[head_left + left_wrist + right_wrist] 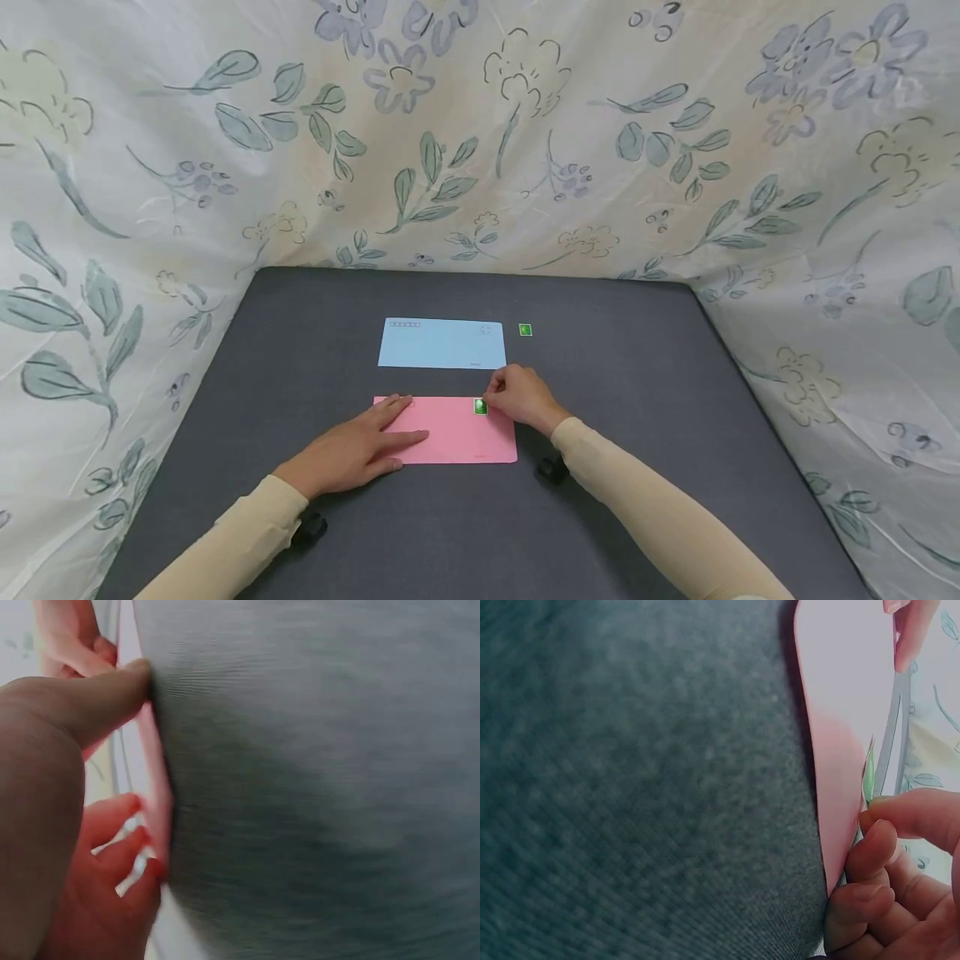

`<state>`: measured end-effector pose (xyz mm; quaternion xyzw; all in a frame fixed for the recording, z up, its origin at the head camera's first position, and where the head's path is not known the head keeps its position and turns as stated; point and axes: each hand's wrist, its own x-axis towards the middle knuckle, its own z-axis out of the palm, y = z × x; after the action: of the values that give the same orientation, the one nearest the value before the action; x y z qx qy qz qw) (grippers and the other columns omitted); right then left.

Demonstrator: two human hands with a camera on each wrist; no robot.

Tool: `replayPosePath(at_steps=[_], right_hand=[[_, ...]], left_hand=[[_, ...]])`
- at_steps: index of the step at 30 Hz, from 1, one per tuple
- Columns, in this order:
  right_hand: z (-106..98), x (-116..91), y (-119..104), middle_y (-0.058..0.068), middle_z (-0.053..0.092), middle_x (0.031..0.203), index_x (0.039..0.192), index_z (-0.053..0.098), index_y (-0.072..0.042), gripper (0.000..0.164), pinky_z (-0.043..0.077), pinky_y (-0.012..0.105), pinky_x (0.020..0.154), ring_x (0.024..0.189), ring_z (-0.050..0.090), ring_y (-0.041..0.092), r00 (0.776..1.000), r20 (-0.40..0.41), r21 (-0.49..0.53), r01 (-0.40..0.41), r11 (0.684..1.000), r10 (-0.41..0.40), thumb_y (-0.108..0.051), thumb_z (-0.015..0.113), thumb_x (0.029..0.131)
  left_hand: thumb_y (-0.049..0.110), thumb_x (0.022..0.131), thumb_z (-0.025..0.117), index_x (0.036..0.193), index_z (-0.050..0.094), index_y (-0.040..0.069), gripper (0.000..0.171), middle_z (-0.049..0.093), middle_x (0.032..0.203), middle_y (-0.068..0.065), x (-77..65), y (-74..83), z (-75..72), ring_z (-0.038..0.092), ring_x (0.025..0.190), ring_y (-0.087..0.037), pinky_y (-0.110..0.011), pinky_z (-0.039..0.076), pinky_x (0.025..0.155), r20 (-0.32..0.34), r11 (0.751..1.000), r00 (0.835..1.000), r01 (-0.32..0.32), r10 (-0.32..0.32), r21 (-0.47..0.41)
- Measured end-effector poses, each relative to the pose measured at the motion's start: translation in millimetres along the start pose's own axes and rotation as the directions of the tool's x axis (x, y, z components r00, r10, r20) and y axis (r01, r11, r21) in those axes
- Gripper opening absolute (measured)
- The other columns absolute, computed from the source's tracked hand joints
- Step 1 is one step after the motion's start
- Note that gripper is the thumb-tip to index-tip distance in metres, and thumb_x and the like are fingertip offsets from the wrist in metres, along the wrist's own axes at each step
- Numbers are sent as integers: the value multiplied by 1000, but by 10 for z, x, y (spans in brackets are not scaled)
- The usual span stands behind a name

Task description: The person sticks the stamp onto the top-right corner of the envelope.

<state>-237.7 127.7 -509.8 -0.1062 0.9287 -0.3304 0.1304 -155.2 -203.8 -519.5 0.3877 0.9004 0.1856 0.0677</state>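
A pink envelope (450,437) lies on the dark table. My left hand (358,450) rests on its left part with fingers spread, holding it flat. Near the envelope's upper right corner, my right hand (525,400) pinches a small green stamp (480,407) with a white border between thumb and forefinger. In the right wrist view the stamp (868,776) stands tilted over the pink envelope (840,742), its edge at the fingertips (877,806). The left wrist view shows the left thumb (112,694) along the envelope's near edge.
Just beyond the pink envelope lies a light blue envelope (442,343) with small printed boxes. A second green stamp (525,330) sits to its right. The grey-black table (600,517) is bounded by a flowered curtain (465,125) at the back and sides.
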Motion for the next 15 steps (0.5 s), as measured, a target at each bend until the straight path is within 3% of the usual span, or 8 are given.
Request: replayPosePath(at_steps=[6,10,15], right_hand=[[13,19,9,-3,69,79,84,77,-13,13,50,29,58,69,61,16,1000,-1,-13,9,1000,-9,-14,79,97],[18,36,15,-3,69,78,85,78,-14,13,50,29,57,69,61,16,1000,9,-23,3,1000,-3,-16,79,97],[14,38,12,-3,68,76,84,78,-14,13,48,29,57,67,61,15,1000,3,-43,2,999,-2,-16,79,97]], left_hand=[[29,101,78,161,56,16,65,38,171,-19,133,163,-90,38,156,-40,-56,47,115,35,985,997,-71,67,157],[42,102,75,168,42,8,81,33,174,-16,284,315,-54,35,159,-36,-51,43,119,98,984,992,-91,77,154],[58,104,65,169,35,3,90,30,177,-12,483,463,39,31,161,-29,-43,35,125,154,974,981,-143,116,177]])
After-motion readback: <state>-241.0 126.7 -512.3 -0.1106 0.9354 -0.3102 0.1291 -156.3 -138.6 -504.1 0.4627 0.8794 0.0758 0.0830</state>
